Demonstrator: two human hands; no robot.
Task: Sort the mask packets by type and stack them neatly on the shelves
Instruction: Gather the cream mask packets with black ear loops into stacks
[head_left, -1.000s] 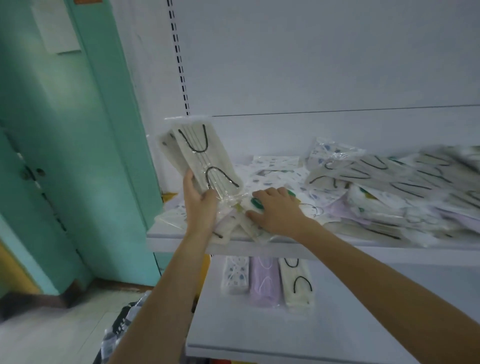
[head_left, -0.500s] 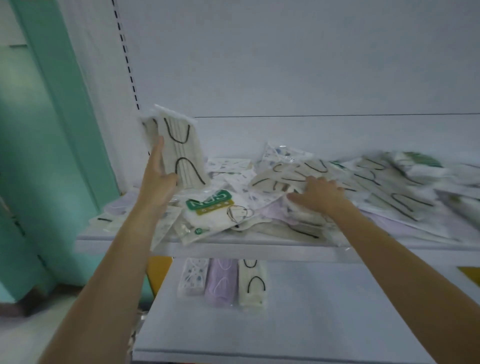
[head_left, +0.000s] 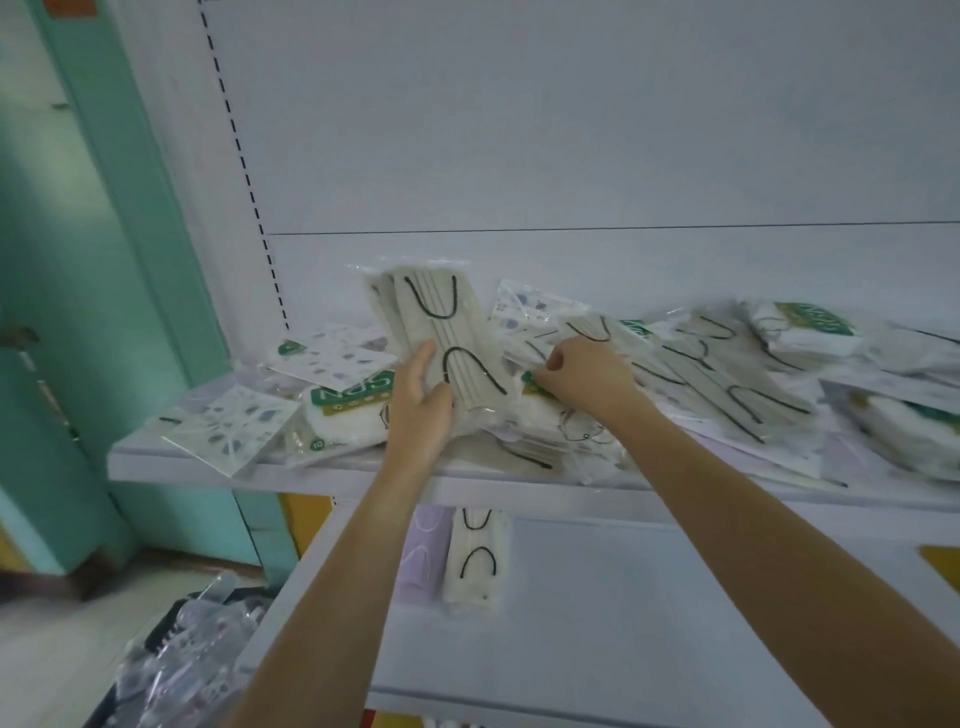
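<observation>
The left hand (head_left: 418, 402) has its grip clamped on a beige bundle (head_left: 441, 338) of mask packets with black ear loops, thumb across the front and fingers behind. It holds the bundle almost upright above the upper shelf (head_left: 249, 467), long axis running up and leaning a little left. The right hand (head_left: 584, 376) is just beside it, fingers curled down into the loose pile (head_left: 727, 395), and seems to pinch the edge of a green-marked packet (head_left: 531, 378), though blur makes the hold hard to read. What the next move turns on, as I judge it, is that the remaining loose beige packets lie to the right of the right hand, flat and slanted with their long axes pointing toward the back right. That hand is therefore the nearer one to draw them out and pass them left to the bundle. A sorted beige stack (head_left: 475, 561) lies on the lower shelf (head_left: 649, 623) directly under the bundle, touching a purple stack (head_left: 423, 551) on its left. White packets with green labels (head_left: 348, 410) and patterned packets (head_left: 234, 431) lie unsorted at the upper shelf's left end. The white back panel (head_left: 571, 130) is behind, a teal door (head_left: 104, 260) stands at left, and a basket (head_left: 176, 660) of packets is on the floor.
</observation>
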